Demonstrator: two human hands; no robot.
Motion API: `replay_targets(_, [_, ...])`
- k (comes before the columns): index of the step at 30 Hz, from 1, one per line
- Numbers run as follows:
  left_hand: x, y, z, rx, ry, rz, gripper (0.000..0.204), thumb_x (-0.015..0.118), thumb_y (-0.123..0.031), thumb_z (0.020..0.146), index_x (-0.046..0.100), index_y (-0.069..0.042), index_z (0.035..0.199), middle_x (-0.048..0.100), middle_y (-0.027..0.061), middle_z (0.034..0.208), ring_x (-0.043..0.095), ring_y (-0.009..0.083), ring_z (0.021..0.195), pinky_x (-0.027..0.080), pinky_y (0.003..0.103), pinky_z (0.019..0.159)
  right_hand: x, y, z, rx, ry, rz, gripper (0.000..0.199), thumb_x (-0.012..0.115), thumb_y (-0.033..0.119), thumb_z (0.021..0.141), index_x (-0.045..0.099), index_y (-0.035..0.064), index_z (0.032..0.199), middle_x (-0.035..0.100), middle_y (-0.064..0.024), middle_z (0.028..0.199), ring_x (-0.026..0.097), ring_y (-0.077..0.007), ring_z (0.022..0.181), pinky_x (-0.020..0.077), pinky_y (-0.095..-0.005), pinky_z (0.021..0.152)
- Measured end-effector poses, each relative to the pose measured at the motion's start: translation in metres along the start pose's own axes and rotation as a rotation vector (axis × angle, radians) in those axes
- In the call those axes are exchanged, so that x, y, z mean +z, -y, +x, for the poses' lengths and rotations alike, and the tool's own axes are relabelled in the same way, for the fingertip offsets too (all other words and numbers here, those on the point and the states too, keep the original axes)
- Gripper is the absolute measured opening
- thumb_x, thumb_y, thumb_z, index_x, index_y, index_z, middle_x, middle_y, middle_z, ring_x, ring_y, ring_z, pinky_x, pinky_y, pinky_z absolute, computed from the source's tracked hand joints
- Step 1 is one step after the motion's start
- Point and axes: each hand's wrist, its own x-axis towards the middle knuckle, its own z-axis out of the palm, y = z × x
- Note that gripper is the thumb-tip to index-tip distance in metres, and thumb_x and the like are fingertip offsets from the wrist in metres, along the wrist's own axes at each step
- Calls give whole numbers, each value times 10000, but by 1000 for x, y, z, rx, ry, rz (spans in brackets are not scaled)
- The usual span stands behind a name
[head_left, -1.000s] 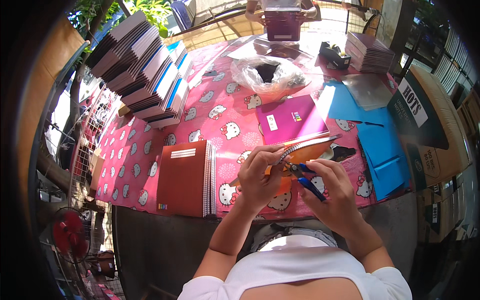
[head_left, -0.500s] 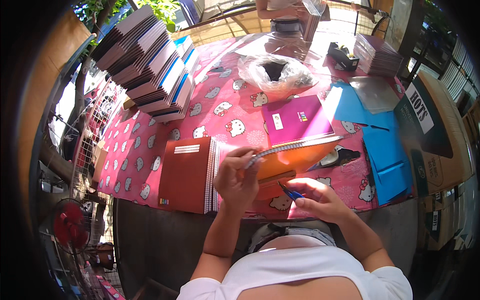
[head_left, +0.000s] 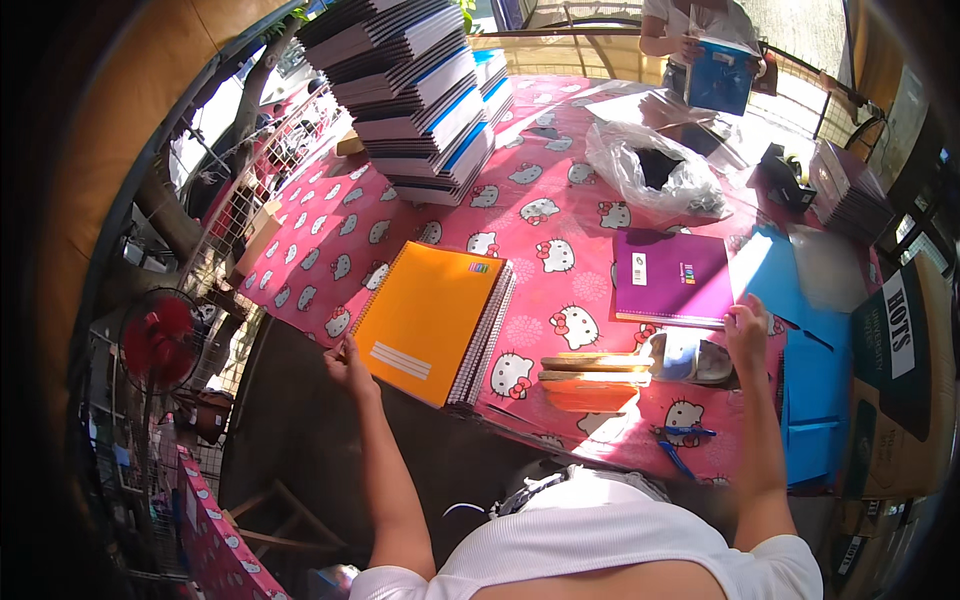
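Observation:
An orange spiral notebook (head_left: 425,320) lies on top of a stack of spiral notebooks (head_left: 482,350) at the table's left front. My left hand (head_left: 352,370) is closed at its near left corner. My right hand (head_left: 746,335), fingers bent, pinches the near right corner of a purple spiral notebook (head_left: 675,278) lying flat on the table. Between my hands and the table's front edge sit a small pile of flat wooden-looking pieces with an orange part (head_left: 597,380) and a blue-handled hand tool (head_left: 685,440); its jaws are hard to make out.
Tall leaning stacks of notebooks (head_left: 425,110) rise at the back left. A clear plastic bag (head_left: 660,180) and a black tape dispenser (head_left: 783,180) stand farther back. Blue sheets (head_left: 815,390) and a cardboard box (head_left: 900,390) line the right side. Across the table a person holds a blue notebook (head_left: 720,75).
The orange notebook has gone from my left hand's raised grip onto the left stack. The blue-handled tool has left my right hand for the table. My right hand has moved to the purple notebook.

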Motion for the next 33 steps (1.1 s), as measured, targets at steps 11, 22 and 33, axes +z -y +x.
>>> replay_targets(11, [-10,79,20,23,6,-63,137,609,-146,922,546,-28,954,585,21,914,546,94,861,442,260,785,52,-25,65,481,408,116,360,767,330,635,696,-2,755,667,-102,612,675,-268,638,537,-379,692])
replay_targets(22, [78,-89,-50,172,74,176,397,614,-143,896,477,-73,1262,465,40,1299,414,176,1253,270,374,1086,116,-92,68,433,510,112,247,742,91,682,625,-29,864,654,-156,729,619,-275,609,493,-409,583])
replay_targets(33, [174,-122,-161,-1699,1165,-960,744,539,-543,889,363,21,1341,408,218,1356,463,377,1231,428,551,987,-95,85,39,51,16,969,204,723,-45,702,546,41,755,676,-96,800,651,-190,769,534,-321,664])
